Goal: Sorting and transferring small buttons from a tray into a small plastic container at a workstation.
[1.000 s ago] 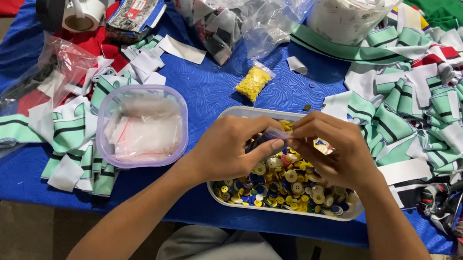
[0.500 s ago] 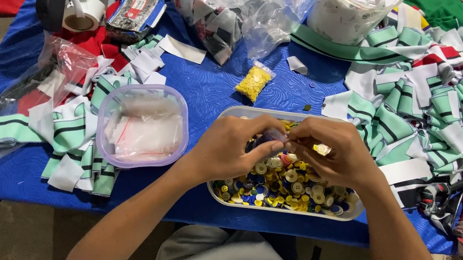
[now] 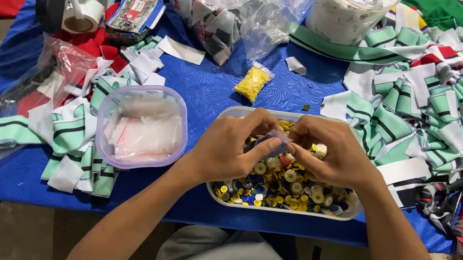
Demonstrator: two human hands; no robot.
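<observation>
Both hands, left [image 3: 228,150] and right [image 3: 330,154], were held at frame centre over the button tub [image 3: 227,114], fingers [image 3: 269,146] pinched together on a small clear bag [image 3: 278,136].

My left hand [image 3: 229,147] and right hand [image 3: 330,156] meet at the fingertips, each grip pinched, forearms angled inward.
</observation>
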